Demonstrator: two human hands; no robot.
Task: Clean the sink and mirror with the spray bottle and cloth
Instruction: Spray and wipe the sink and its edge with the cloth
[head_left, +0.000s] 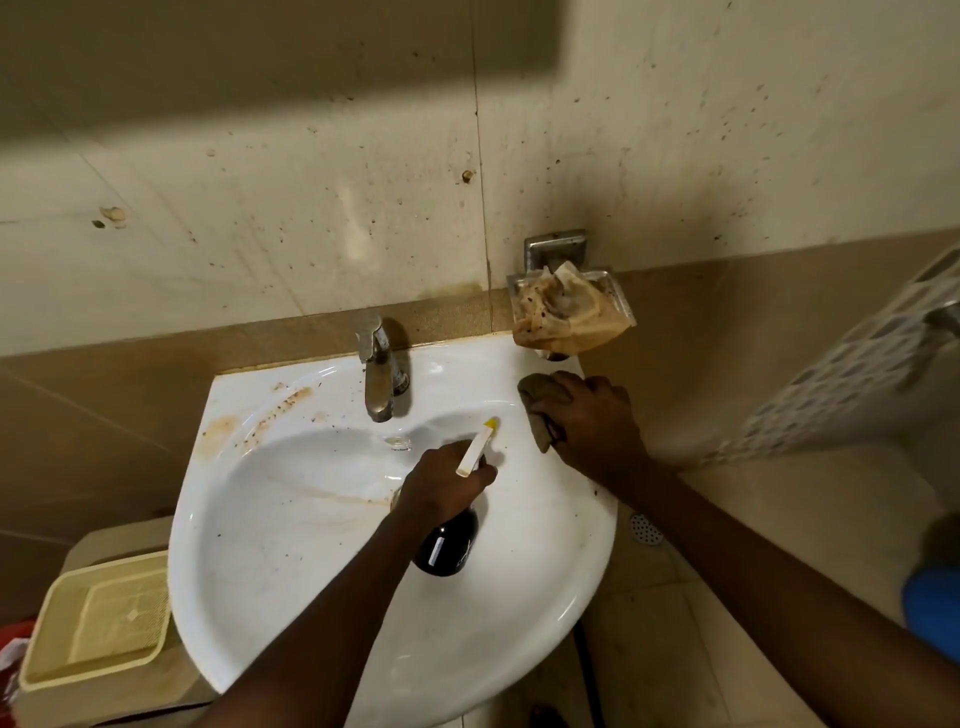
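A white wall-mounted sink (291, 545) fills the middle, with brown stains on its left rim and in the bowl. My left hand (441, 486) grips a dark spray bottle (448, 545) over the bowl, its white and yellow nozzle pointing toward the right rim. My right hand (592, 421) presses a brown cloth (537, 410) onto the sink's back right rim. No mirror is in view.
A metal tap (378, 371) stands at the back of the sink. A wall soap dish holds stained crumpled paper (566, 312) right above my right hand. A yellow plastic basket (98, 629) sits low left. A perforated white bin (852, 364) stands right, and a floor drain (645, 529) lies below.
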